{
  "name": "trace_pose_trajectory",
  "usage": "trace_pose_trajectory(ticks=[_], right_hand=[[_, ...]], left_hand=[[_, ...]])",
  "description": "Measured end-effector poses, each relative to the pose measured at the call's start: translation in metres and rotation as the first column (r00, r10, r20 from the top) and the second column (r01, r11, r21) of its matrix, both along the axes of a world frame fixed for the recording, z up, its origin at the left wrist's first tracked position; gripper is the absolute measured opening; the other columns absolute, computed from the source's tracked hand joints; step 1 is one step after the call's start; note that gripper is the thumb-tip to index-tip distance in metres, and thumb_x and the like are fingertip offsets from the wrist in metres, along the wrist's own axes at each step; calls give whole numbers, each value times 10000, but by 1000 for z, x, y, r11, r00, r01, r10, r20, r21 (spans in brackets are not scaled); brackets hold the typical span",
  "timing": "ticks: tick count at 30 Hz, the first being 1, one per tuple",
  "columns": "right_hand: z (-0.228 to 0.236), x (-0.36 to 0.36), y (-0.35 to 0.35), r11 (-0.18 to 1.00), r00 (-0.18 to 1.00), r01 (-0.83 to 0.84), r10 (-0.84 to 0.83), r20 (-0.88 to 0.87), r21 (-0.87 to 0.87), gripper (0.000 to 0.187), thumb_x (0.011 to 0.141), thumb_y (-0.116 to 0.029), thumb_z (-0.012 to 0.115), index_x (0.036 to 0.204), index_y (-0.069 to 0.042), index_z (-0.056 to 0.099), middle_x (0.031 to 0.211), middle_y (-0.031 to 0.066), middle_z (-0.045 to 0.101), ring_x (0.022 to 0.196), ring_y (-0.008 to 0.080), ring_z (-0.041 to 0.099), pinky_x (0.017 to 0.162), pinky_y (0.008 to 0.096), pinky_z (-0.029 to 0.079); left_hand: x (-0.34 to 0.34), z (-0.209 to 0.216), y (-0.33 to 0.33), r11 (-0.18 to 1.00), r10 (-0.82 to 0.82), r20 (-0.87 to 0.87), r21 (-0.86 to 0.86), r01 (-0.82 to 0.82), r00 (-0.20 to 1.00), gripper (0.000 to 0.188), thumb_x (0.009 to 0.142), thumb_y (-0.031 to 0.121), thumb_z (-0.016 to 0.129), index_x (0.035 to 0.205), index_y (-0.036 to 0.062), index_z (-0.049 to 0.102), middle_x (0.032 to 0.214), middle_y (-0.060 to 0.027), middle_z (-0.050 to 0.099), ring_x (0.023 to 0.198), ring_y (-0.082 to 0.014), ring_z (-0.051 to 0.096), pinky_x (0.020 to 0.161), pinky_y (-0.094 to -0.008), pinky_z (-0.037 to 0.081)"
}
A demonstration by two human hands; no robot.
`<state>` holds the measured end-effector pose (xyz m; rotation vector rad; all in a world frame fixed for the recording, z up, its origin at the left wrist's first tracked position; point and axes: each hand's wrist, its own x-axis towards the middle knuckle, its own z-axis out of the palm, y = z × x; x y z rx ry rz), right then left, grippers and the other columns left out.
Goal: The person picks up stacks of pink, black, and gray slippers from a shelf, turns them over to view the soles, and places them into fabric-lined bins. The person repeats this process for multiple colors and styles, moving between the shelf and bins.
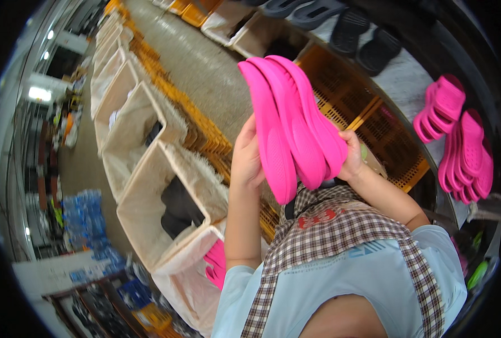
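Note:
Between my two hands is a stack of bright pink foam clogs (298, 127), nested together and tilted, their side edges turned toward me. My left hand (247, 151) is closed around the left side of the stack, with its fingers mostly hidden behind the clogs. On the other side my right hand (350, 155) grips the stack's right edge, the thumb near the rim. More pink clogs (461, 143) lie in stacked groups on the table at the right.
Cloth-lined bins (160, 208) run in a long row on my left, one holding pink pieces (217, 263). Orange crates (340, 93) stand just beyond my hands. Dark slippers (363, 39) lie on the grey tabletop (399, 84). Blue water bottles (87, 219) are stacked far left.

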<state>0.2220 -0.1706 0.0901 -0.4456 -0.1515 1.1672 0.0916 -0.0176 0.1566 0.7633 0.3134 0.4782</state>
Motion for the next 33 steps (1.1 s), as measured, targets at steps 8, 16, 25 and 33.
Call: trace_pose_trajectory(ticks=[8,16,25,33], right_hand=[[-3,32,-57,966,930,257,-239,-281,29,595,816,-312,377,1323,-4,431,1307,171,511,1190,306,507,1046,457,360],[-21,79,-104,885,866,453,-408,-288,110,620,900,-542,339,1337,-107,408,1314,110,492,1156,276,523,918,460,479],[-53,135,-105,809,766,588,-546,-340,25,738,874,-659,347,1371,-114,350,1298,111,502,1116,273,562,833,340,550],[-38,120,-122,898,857,432,-437,-274,-82,508,958,-339,421,1361,-37,352,1382,109,413,1229,283,461,945,344,461]], left_hand=[[112,3,-49,973,-232,-49,-21,232,971,593,904,23,514,1411,107,218,1354,-131,410,1153,-258,523,936,-409,491],[240,3,-95,804,-595,-55,-54,593,802,540,896,103,507,1390,72,291,1323,-151,448,1164,-269,506,966,-409,446],[344,-20,-123,669,-743,-168,-222,709,648,379,946,311,485,1225,54,509,1180,-110,584,1073,-233,567,944,-392,449],[371,-40,-131,630,-776,-48,-110,769,629,615,954,516,372,1361,56,347,1328,-130,471,1204,-239,480,1001,-401,403]])
